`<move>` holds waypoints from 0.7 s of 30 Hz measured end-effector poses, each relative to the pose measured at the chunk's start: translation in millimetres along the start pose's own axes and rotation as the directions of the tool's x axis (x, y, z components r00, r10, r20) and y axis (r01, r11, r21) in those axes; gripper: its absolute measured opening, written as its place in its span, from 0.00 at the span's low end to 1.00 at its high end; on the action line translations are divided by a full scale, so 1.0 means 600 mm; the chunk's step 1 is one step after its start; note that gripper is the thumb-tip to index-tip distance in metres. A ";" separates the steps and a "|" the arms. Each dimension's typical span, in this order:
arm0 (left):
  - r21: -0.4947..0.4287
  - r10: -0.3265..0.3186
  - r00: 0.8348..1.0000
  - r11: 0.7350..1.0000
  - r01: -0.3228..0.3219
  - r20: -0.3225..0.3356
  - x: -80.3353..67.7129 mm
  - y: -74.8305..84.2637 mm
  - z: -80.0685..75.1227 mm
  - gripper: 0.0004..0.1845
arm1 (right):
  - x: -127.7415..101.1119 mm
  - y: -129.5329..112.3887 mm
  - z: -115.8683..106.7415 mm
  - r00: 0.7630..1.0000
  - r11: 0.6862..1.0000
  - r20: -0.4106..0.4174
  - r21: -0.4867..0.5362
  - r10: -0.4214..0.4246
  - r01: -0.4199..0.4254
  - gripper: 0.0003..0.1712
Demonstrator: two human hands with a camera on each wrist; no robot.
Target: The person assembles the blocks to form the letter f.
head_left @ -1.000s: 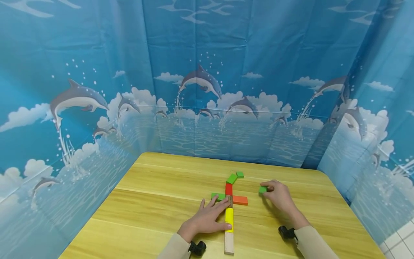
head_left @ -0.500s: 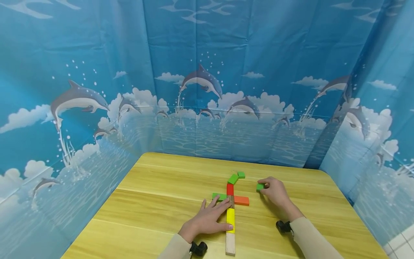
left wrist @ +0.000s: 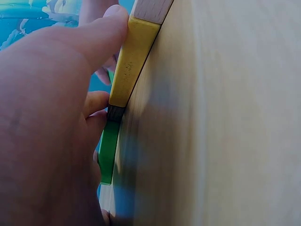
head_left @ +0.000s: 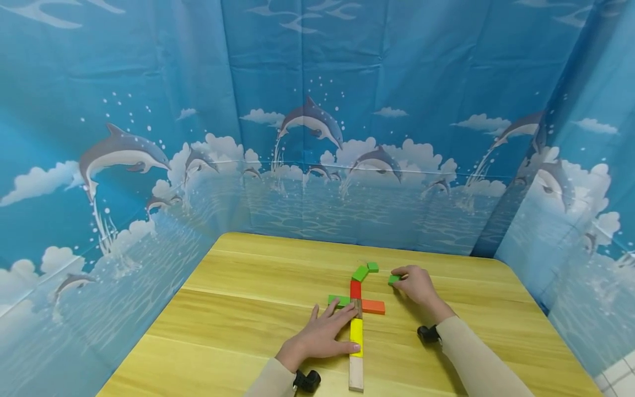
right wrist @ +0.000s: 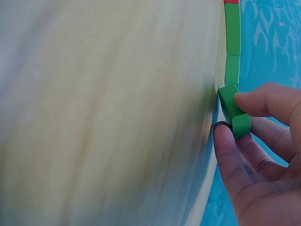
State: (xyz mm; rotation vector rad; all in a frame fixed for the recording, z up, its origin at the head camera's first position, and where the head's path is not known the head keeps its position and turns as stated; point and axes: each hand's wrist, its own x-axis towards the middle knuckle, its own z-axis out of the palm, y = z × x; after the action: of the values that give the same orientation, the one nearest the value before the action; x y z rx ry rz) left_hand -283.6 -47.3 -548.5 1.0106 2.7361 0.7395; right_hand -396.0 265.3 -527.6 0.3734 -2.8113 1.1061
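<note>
On the bench (head_left: 258,309), a green block (right wrist: 233,110) is pinched by the right hand (head_left: 414,284); the row, steadied by the flat left hand (head_left: 322,336), could be knocked.

Head view looks down across the table (head_left: 258,309); both wrist views skim its surface at close range.

No readable text, label, brand, number or sign found anywhere; only printed dolphins and clouds seen on the backdrop (head_left: 317,138).

A makeshift recording booth: dolphin-print curtain (head_left: 149,110) screening a wooden table (head_left: 238,331), tiled floor (head_left: 620,369) beyond.
</note>
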 end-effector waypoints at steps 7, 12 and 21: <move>-0.007 -0.002 1.000 1.000 0.002 -0.002 0.001 -0.001 0.002 0.42 | 0.024 -0.002 0.006 0.999 0.999 0.011 0.024 0.032 -0.032 0.20; -0.004 -0.008 1.000 1.000 0.008 -0.007 0.003 -0.002 0.002 0.43 | 0.040 -0.004 0.008 1.000 1.000 0.013 0.014 0.025 -0.025 0.21; 0.006 -0.009 1.000 1.000 0.009 0.009 0.002 -0.002 -0.001 0.43 | 0.057 0.001 0.015 1.000 1.000 0.013 0.004 0.003 -0.003 0.20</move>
State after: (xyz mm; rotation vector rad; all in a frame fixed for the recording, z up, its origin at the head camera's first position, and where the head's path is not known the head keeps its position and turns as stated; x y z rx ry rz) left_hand -285.2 -47.5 -548.3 1.0000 2.7352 0.7244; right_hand -428.8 252.8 -528.5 0.3790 -2.8220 1.1142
